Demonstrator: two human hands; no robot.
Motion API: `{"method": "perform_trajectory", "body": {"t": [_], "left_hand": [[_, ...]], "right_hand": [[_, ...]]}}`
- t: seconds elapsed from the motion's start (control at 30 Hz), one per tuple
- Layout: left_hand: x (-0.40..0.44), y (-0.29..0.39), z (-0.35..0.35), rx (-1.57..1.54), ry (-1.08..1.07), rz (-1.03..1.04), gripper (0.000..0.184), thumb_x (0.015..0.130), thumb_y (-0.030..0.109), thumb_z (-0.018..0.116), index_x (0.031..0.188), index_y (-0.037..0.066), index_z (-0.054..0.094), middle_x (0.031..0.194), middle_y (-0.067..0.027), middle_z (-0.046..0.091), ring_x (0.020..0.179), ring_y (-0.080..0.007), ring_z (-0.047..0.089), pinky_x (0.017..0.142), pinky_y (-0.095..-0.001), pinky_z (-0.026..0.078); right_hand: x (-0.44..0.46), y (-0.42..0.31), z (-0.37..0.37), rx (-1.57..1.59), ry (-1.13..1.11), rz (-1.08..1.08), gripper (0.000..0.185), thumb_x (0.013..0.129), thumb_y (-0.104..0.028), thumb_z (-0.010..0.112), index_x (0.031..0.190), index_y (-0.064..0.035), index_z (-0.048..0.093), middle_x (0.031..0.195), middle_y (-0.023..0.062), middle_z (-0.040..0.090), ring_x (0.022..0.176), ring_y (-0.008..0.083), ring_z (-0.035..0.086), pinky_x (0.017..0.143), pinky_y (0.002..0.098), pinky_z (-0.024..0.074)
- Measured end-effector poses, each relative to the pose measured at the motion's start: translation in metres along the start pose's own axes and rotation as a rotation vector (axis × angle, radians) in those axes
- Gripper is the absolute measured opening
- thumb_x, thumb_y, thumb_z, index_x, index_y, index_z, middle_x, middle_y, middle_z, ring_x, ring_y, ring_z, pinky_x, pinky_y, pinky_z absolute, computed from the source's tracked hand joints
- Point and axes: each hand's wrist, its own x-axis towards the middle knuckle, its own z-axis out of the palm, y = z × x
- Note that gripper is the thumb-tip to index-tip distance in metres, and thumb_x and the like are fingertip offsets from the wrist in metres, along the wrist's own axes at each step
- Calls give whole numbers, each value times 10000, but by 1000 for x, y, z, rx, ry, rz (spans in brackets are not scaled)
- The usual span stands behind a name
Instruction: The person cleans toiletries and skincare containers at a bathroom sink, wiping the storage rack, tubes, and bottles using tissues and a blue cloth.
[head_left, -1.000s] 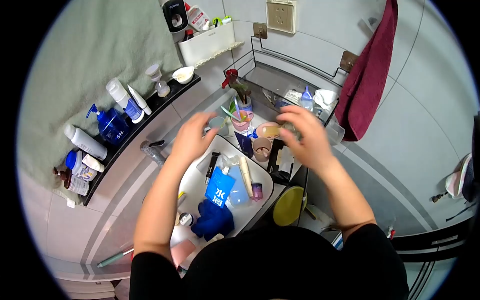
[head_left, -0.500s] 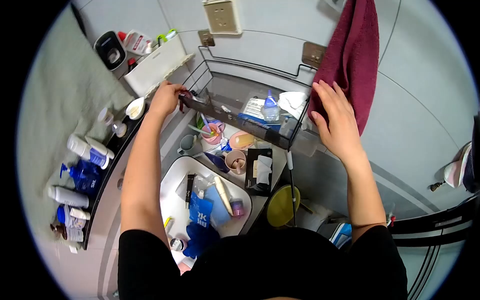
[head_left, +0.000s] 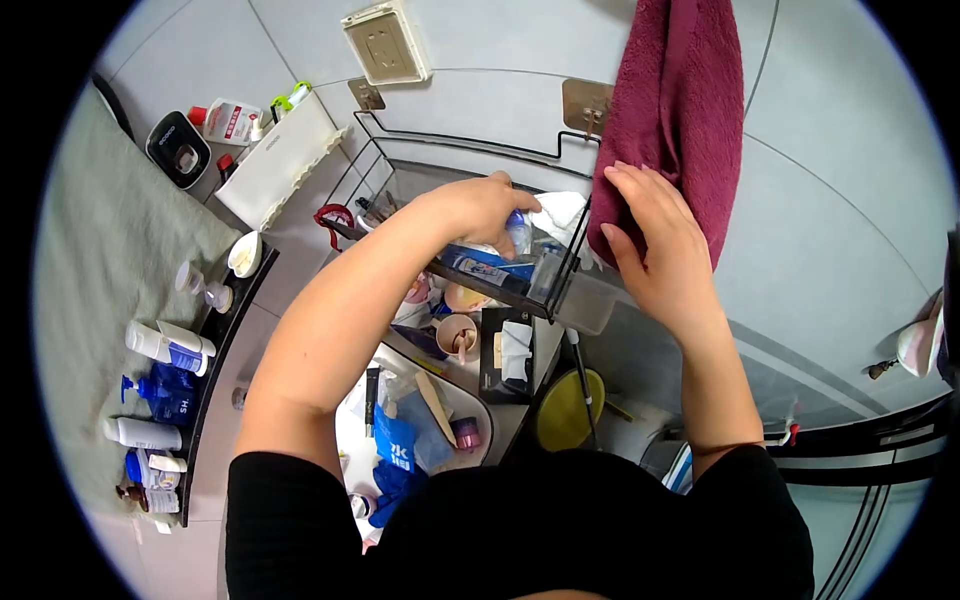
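My left hand (head_left: pixel 482 212) reaches across into a black wire basket (head_left: pixel 470 275) mounted on the tiled wall. Its fingers and thumb close around a small clear bottle (head_left: pixel 520 235) with a blue top, partly hidden by the hand. A crumpled white tissue (head_left: pixel 560 212) and a blue packet (head_left: pixel 480 268) lie beside the bottle. My right hand (head_left: pixel 658 245) holds nothing, its fingers extended against or just in front of a hanging maroon towel (head_left: pixel 690 110). On the basket's left corner hangs a dark red band (head_left: pixel 335 216).
Below is a white sink (head_left: pixel 480 415) with tubes, a blue packet and a jar in it. A pink cup (head_left: pixel 457 335) and a black tissue box (head_left: pixel 507 355) stand behind it. Several bottles line a dark shelf (head_left: pixel 215 360) at left. A yellow-green basin (head_left: pixel 570 410) sits lower right.
My left hand has moved right from the basket's left corner to the clear bottle inside, leaving the red band on the corner. My right hand stays by the towel. The view has shifted slightly.
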Motion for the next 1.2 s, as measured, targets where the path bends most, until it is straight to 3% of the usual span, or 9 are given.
{"method": "perform_trajectory", "body": {"t": [0.17, 0.27, 0.43, 0.5, 0.6, 0.63, 0.73, 0.93, 1.2], "left_hand": [[1, 16, 16, 59, -43, -178, 697, 604, 222, 823, 1216, 127, 504, 1241, -193, 436, 1081, -388, 534, 919, -400, 450], [-4, -4, 21, 11, 23, -71, 616, 621, 207, 801, 1149, 85, 508, 1171, -191, 480, 1021, -369, 561, 865, -392, 468], [-19, -33, 9, -276, 82, -89, 577, 637, 172, 777, 1137, 64, 509, 1082, -120, 534, 957, -246, 576, 759, -349, 477], [-27, -39, 6, -560, 78, -128, 560, 673, 132, 764, 1165, 70, 502, 1109, -49, 543, 946, -158, 569, 759, -306, 495], [-47, -45, 3, -1347, 92, 0, 513, 759, 89, 715, 1216, 61, 484, 1219, -52, 513, 1019, -152, 566, 903, -317, 481], [-57, -43, -3, -1497, 71, 69, 488, 803, -8, 647, 1246, 66, 454, 1241, -30, 497, 1033, -141, 570, 915, -325, 496], [-89, -33, 0, -1756, 169, 329, 503, 795, -1, 650, 1250, 66, 447, 1216, -42, 512, 1050, -175, 580, 903, -361, 510], [-176, -18, 16, -1792, 357, 409, 728, 636, 111, 777, 1262, 78, 406, 1123, -52, 528, 1046, -206, 577, 873, -364, 520], [-372, 5, 90, -1816, 879, 188, 658, 673, 110, 766, 1261, 78, 473, 1217, -60, 546, 1111, -217, 558, 926, -357, 487]], "right_hand": [[-2, 2, 4, 16, 21, -17, 434, 776, -79, 638, 1193, -30, 528, 1200, 186, 555, 1147, 388, 498, 971, 431, 408], [-2, 1, 4, 31, 38, -18, 413, 776, -76, 637, 1174, -26, 539, 1195, 183, 557, 1140, 393, 500, 966, 432, 412], [-4, -5, 0, 13, 43, -11, 371, 785, -87, 635, 1142, -19, 559, 1172, 180, 571, 1116, 393, 514, 948, 434, 424], [-5, -9, -5, -2, 25, -11, 345, 794, -87, 629, 1127, -17, 570, 1149, 178, 584, 1093, 385, 528, 934, 431, 433], [-2, -14, -16, 61, -51, 33, 307, 810, -79, 614, 1108, -15, 585, 1116, 177, 602, 1058, 361, 549, 914, 417, 446], [1, -18, -21, 141, -91, 84, 296, 816, -76, 608, 1105, -17, 589, 1107, 176, 607, 1046, 354, 555, 908, 411, 449], [18, -34, -19, 379, -110, 104, 331, 815, -47, 593, 1146, -40, 579, 1135, 174, 597, 1055, 335, 560, 912, 393, 453], [51, -92, 34, 500, -64, -292, 558, 741, 42, 584, 1273, -106, 507, 1265, 161, 534, 1125, 333, 538, 955, 388, 447], [36, -249, 107, 897, -191, -565, 434, 745, 53, 536, 1162, -57, 588, 1078, 152, 621, 963, 334, 599, 824, 393, 491]]}}
